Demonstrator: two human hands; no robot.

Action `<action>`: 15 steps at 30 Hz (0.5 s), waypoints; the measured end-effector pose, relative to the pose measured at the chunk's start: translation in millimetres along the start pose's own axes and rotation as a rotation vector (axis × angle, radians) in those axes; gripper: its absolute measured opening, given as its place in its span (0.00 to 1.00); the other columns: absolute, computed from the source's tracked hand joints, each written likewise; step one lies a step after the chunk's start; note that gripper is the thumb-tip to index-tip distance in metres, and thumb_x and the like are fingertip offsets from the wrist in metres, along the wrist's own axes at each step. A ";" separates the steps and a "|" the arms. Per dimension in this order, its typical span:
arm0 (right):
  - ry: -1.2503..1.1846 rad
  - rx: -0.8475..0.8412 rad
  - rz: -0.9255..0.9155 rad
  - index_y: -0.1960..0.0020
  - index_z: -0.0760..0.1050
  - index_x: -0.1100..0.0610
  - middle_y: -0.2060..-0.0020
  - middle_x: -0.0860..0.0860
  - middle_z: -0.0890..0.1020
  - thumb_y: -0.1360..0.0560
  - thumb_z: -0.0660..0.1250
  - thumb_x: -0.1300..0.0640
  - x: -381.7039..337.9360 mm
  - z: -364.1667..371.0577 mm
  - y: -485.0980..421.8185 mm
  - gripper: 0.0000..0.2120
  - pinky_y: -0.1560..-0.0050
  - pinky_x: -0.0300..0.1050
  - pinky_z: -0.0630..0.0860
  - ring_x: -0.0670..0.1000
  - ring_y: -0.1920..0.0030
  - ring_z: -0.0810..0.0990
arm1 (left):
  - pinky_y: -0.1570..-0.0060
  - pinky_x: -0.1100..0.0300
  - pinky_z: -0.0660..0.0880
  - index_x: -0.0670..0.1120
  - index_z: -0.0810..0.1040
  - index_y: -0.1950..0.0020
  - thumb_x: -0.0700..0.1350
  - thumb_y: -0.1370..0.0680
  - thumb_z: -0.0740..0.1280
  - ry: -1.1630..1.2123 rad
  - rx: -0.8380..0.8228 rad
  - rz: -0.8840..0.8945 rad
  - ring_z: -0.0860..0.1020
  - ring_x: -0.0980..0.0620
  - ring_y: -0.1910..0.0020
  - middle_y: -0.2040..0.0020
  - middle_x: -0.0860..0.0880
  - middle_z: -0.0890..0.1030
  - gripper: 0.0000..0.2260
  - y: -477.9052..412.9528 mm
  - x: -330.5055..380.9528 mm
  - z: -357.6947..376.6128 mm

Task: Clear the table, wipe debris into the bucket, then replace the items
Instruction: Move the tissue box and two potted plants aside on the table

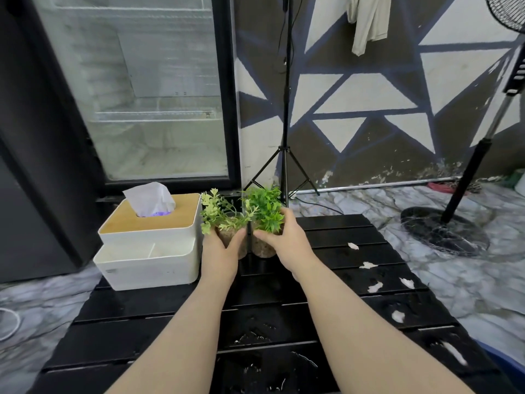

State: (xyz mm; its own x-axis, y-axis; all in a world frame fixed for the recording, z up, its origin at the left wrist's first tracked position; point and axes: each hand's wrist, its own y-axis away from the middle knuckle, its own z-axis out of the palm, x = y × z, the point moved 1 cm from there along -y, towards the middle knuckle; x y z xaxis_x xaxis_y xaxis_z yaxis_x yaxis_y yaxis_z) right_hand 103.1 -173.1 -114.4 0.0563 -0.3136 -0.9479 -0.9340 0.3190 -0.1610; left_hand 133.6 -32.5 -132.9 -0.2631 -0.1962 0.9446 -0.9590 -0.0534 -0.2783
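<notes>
**Clearing the surface: both plants in hand**

Gripping a small potted plant in each hand, I was at the clearing step. My left hand (220, 248) was wrapped around the paler plant (220, 216), its pot mostly hidden by my fingers. My right hand (287, 240) was clasped on the darker green plant (265, 207), whose speckled pot showed below my thumb. The two pots sat just beside each other at the far edge of the black slatted surface (170, 302), with a thin black upright piece between them. I could not tell whether the pots had left the surface or were resting on it.

The white tissue box (149, 240) with its wooden lid stood at the far left corner, just beside my left hand, not yet removed. Scraps of white debris (375, 287) lay scattered down the right side, and water was beaded near the front. A sliver of blue at the lower right edge may have been the bucket (508, 362); too little showed to be sure.

I judged the next move called for lifting both plants clear and setting them off the surface, then taking the tissue box away, before any wiping could begin.
</notes>
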 end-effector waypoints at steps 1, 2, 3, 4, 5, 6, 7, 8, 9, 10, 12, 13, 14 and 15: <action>-0.001 -0.007 -0.001 0.35 0.64 0.48 0.47 0.45 0.76 0.33 0.75 0.53 -0.7 4.0 -0.4 0.32 0.48 0.40 0.69 0.47 0.47 0.75 | 0.37 0.52 0.70 0.45 0.68 0.37 0.48 0.28 0.69 0.017 0.004 -0.006 0.74 0.50 0.41 0.40 0.47 0.76 0.22 -1.4 0.3 -0.6; -0.005 -0.009 0.001 0.34 0.64 0.48 0.47 0.45 0.75 0.33 0.75 0.53 -0.8 6.5 -0.7 0.32 0.48 0.40 0.69 0.47 0.46 0.75 | 0.36 0.50 0.69 0.45 0.68 0.36 0.48 0.28 0.69 0.028 0.001 -0.018 0.74 0.49 0.40 0.39 0.47 0.76 0.23 -2.4 0.7 -1.2; -0.011 -0.009 0.006 0.33 0.63 0.48 0.47 0.46 0.75 0.33 0.75 0.53 -0.4 7.8 -1.0 0.33 0.48 0.40 0.69 0.48 0.45 0.75 | 0.36 0.49 0.69 0.46 0.67 0.36 0.48 0.28 0.69 0.030 -0.007 -0.033 0.73 0.49 0.40 0.39 0.47 0.76 0.23 -3.2 0.5 -1.2; -0.015 -0.008 0.014 0.32 0.62 0.48 0.45 0.46 0.76 0.33 0.75 0.53 0.7 7.7 -1.2 0.34 0.47 0.41 0.69 0.48 0.45 0.74 | 0.35 0.49 0.68 0.47 0.67 0.36 0.49 0.27 0.69 0.031 -0.020 -0.050 0.73 0.49 0.40 0.39 0.48 0.75 0.22 -3.3 0.0 -0.9; -0.015 -0.009 0.021 0.31 0.61 0.48 0.43 0.47 0.76 0.33 0.75 0.53 1.9 6.6 -0.6 0.36 0.45 0.41 0.69 0.47 0.44 0.74 | 0.35 0.51 0.68 0.48 0.66 0.35 0.49 0.27 0.68 0.035 -0.033 -0.064 0.73 0.49 0.39 0.39 0.50 0.74 0.23 -2.1 -0.1 -0.2; -0.011 -0.011 0.026 0.30 0.60 0.48 0.40 0.48 0.75 0.34 0.76 0.54 2.6 4.1 1.3 0.38 0.42 0.42 0.69 0.47 0.42 0.73 | 0.36 0.53 0.67 0.49 0.64 0.34 0.50 0.28 0.68 0.036 -0.043 -0.073 0.72 0.50 0.39 0.39 0.51 0.74 0.25 0.8 0.0 -0.5; -0.004 -0.014 0.031 0.29 0.59 0.49 0.36 0.49 0.74 0.34 0.76 0.54 2.3 0.6 4.6 0.40 0.38 0.45 0.69 0.48 0.39 0.72 | 0.36 0.55 0.66 0.50 0.62 0.31 0.51 0.28 0.68 0.029 -0.051 -0.077 0.71 0.52 0.39 0.38 0.51 0.73 0.28 4.3 1.4 -1.3; 0.005 -0.018 0.037 0.27 0.57 0.50 0.32 0.50 0.71 0.34 0.76 0.55 0.6 -4.6 9.2 0.41 0.34 0.48 0.67 0.49 0.35 0.70 | 0.36 0.56 0.65 0.50 0.59 0.29 0.52 0.28 0.68 0.012 -0.060 -0.080 0.70 0.53 0.38 0.36 0.50 0.72 0.30 7.9 4.0 -2.8; 0.014 -0.020 0.050 0.26 0.54 0.50 0.30 0.51 0.67 0.33 0.76 0.55 -1.4 -11.0 15.2 0.43 0.31 0.51 0.65 0.51 0.32 0.67 | 0.35 0.56 0.65 0.51 0.58 0.28 0.52 0.28 0.68 -0.009 -0.070 -0.087 0.69 0.53 0.37 0.34 0.50 0.71 0.31 11.5 7.3 -5.6; 0.019 -0.016 0.062 0.26 0.53 0.50 0.28 0.52 0.65 0.33 0.75 0.55 -4.2 -18.6 22.7 0.44 0.30 0.52 0.63 0.52 0.30 0.64 | 0.33 0.54 0.65 0.51 0.57 0.28 0.53 0.27 0.67 -0.021 -0.081 -0.100 0.69 0.52 0.35 0.32 0.50 0.70 0.32 15.7 10.9 -10.0; 0.010 0.010 0.074 0.26 0.53 0.50 0.28 0.52 0.64 0.31 0.74 0.55 -10.3 -36.7 43.6 0.42 0.31 0.50 0.63 0.52 0.29 0.63 | 0.32 0.50 0.64 0.51 0.57 0.27 0.54 0.27 0.66 -0.014 -0.099 -0.146 0.67 0.50 0.32 0.29 0.49 0.68 0.31 29.7 19.0 -20.0; 0.000 0.030 0.081 0.26 0.54 0.50 0.28 0.52 0.64 0.30 0.73 0.54 -14.0 -46.4 56.8 0.40 0.33 0.48 0.64 0.52 0.30 0.64 | 0.32 0.49 0.64 0.50 0.58 0.27 0.55 0.26 0.65 -0.020 -0.095 -0.175 0.67 0.49 0.32 0.29 0.48 0.68 0.31 39.8 24.6 -25.3; -0.003 0.049 0.093 0.26 0.55 0.50 0.29 0.52 0.66 0.29 0.72 0.52 -17.7 -57.0 73.4 0.37 0.35 0.46 0.64 0.51 0.30 0.65 | 0.32 0.49 0.65 0.49 0.59 0.28 0.55 0.26 0.64 -0.040 -0.082 -0.202 0.68 0.49 0.32 0.30 0.47 0.68 0.29 53.6 31.5 -31.2; 0.005 0.059 0.103 0.27 0.58 0.50 0.30 0.51 0.67 0.28 0.70 0.50 -21.1 -68.2 91.7 0.34 0.36 0.45 0.65 0.50 0.31 0.66 | 0.34 0.52 0.65 0.48 0.61 0.29 0.55 0.25 0.63 -0.069 -0.068 -0.216 0.69 0.50 0.34 0.30 0.46 0.69 0.27 70.1 39.2 -36.5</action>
State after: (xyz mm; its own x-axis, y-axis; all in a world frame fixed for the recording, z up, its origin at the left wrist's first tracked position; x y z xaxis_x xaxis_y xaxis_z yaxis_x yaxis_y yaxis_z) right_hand -7.8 -198.3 -90.4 -0.0411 -0.2804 -0.9590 -0.9124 0.4016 -0.0783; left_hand 52.2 -8.2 -109.0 -0.0455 -0.2545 0.9660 -0.9978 -0.0356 -0.0564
